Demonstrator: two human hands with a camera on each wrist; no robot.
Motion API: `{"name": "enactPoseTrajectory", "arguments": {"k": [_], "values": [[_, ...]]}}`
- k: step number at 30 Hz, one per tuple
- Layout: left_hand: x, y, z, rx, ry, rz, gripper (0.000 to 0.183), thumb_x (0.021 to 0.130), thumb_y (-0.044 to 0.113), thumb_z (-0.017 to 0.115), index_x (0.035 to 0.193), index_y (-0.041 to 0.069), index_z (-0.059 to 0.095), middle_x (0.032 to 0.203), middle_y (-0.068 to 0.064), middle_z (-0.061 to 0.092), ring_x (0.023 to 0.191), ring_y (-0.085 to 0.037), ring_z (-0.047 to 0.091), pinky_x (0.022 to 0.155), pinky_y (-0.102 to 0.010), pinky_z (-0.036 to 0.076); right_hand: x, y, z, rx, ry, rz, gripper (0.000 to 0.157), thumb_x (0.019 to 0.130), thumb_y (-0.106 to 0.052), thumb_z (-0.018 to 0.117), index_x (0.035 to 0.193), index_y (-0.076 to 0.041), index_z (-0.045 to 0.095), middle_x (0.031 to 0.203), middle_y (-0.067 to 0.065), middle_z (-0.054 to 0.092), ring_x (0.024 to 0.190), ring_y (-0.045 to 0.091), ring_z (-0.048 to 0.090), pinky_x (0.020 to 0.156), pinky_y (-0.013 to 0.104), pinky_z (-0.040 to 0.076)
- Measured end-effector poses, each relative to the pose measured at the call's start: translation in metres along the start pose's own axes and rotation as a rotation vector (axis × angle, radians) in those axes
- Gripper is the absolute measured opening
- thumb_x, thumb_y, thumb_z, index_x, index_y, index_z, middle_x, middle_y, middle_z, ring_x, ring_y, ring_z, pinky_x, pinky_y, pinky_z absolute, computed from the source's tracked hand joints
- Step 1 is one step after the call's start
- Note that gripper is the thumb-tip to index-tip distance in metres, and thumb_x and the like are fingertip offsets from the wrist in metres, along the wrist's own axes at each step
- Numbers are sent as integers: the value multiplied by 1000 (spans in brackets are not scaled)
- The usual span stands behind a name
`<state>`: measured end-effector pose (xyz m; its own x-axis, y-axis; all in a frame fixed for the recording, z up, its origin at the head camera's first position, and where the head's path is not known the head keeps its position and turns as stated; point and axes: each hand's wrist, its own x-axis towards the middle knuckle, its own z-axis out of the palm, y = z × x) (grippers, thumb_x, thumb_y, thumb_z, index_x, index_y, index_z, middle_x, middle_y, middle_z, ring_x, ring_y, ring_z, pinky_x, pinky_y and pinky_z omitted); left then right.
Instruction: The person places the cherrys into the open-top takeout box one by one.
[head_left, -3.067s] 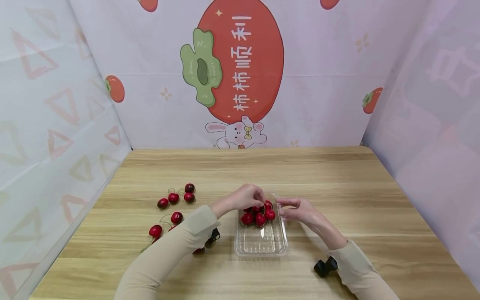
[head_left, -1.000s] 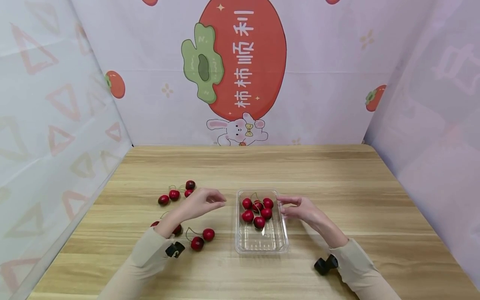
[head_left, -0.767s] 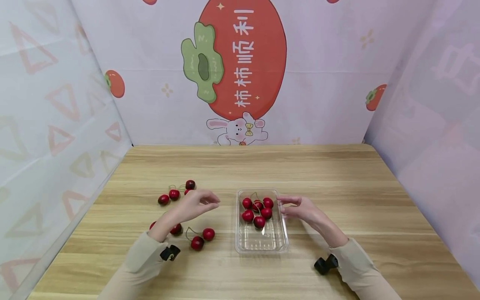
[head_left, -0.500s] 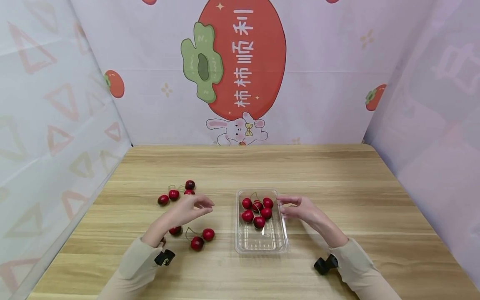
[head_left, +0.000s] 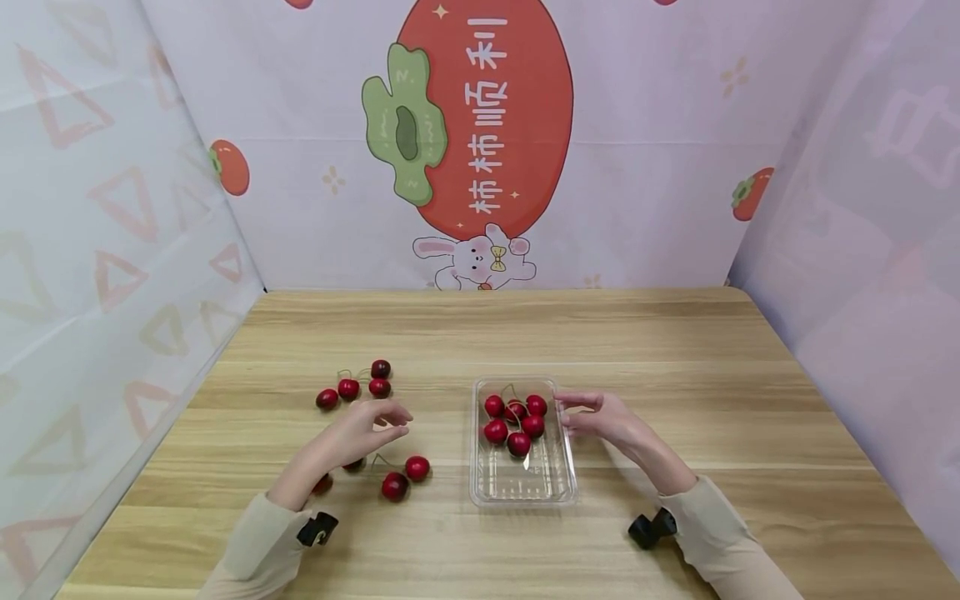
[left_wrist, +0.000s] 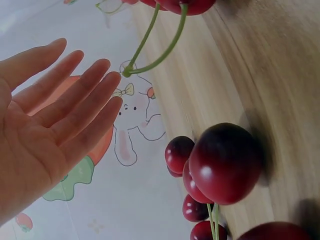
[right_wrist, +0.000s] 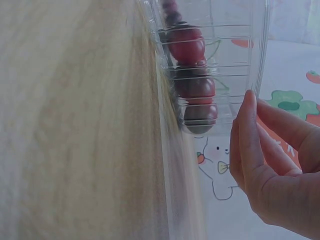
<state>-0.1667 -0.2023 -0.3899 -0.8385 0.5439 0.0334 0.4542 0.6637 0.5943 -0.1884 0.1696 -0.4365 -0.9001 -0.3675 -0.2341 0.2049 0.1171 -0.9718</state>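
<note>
My left hand (head_left: 367, 432) hangs over the loose cherries at the left of the table, with nothing between its fingers. In the left wrist view its fingers (left_wrist: 82, 97) reach out loosely, apart from a stemmed pair and a dark cherry (left_wrist: 226, 164). A clear plastic box (head_left: 522, 487) stands mid-table with several red cherries (head_left: 518, 444) lying in its far half, some with stems. At the box's right side is my right hand (head_left: 611, 425), its nearly straight fingertips touching the rim. The right wrist view shows those fingertips (right_wrist: 250, 100) at the box's edge.
Beyond my left hand lie several more cherries (head_left: 348, 389). A joined pair (head_left: 394, 486) lies between that hand and the box, and others are partly hidden under the forearm. Printed cloth (head_left: 652, 167) closes off the back and sides of the wooden table (head_left: 675, 350).
About three seconds ago my left hand was at the cherries inside the box. It has since withdrawn leftward, emptyhanded, and down over the loose cherries. The right hand has stayed at the rim.
</note>
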Motion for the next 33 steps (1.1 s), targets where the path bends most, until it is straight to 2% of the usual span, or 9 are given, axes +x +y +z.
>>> {"name": "enactPoseTrajectory", "arguments": {"k": [7,19,27,33], "values": [[-10,-2,0,1,-16,-52,19,84,13,59,99,1,63,94,-9,64,88,-21,60,77,-41,48,0,-1,1,4,7,6,52,78,-5,65,124,7,44,124,26,45,87,17,60,77,32,50],[-23,-7,0,0,-46,-102,18,83,11,60,99,3,63,95,-8,63,86,-18,58,74,-36,49,-1,0,-1,-3,-4,3,53,78,-6,65,125,6,44,126,27,43,87,18,60,77,32,50],[-29,-12,1,6,-35,-87,17,83,10,60,98,2,64,95,-8,63,86,-20,60,73,-33,50,0,0,0,3,-1,-4,52,78,-5,64,124,7,44,126,27,43,88,18,60,77,33,50],[-32,-16,3,11,-28,-63,17,83,10,61,97,1,64,92,-7,63,81,-15,61,70,-28,51,0,0,0,1,-1,-7,52,77,-5,65,124,7,45,126,27,42,87,18,60,77,33,50]]}}
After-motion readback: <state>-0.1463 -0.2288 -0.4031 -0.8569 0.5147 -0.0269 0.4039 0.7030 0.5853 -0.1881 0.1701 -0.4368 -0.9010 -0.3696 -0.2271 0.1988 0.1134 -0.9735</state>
